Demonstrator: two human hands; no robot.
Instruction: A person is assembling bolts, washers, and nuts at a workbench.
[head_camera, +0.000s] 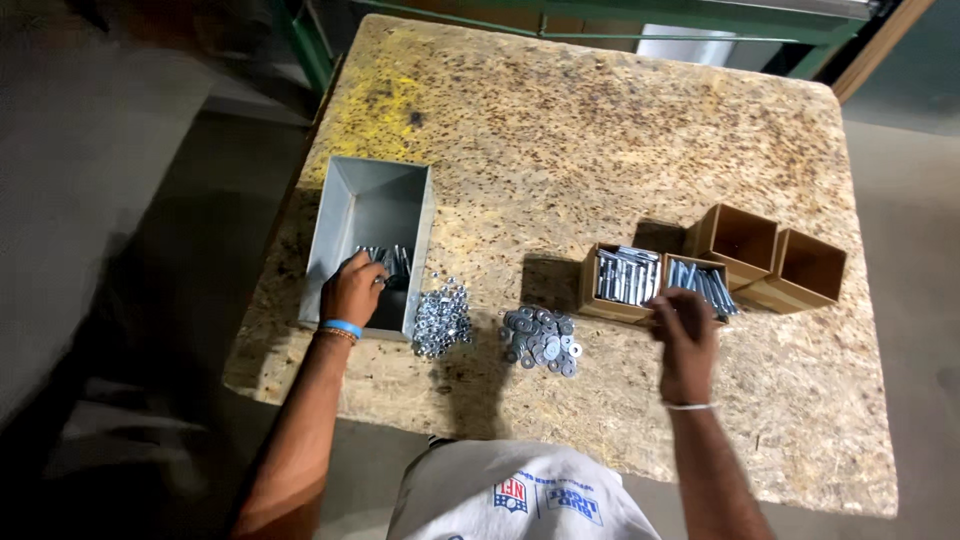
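- Nearest the camera, the person's pale printed shirt (515, 495) fills the bottom edge, both bare forearms stretching out over the chipboard table (620, 130).
- The left hand (352, 290), blue band at the wrist, is down inside the grey metal bin (345, 215), fingers curled onto the loose bolts (388, 262) lying at its near end; whether it has actually pinched one cannot be told from here.
- The right hand (683, 335) sits at the near edge of the second small cardboard box (700, 290), fingers bunched over the bolts packed in it; what it grips, if anything, is hidden.
- Between the hands lie a heap of nuts (441, 318) just beside the bin and a heap of washers (541, 340) further right.
- A first cardboard box (620, 278) is packed with bolts in rows; two more boxes (770, 255) behind stand unfilled.
- To do this well, it seems wise to lift bolts by the shank, keep them all pointing one way, and lay them flat beside their neighbours.
- Reaching low past the nuts avoids scattering that heap.
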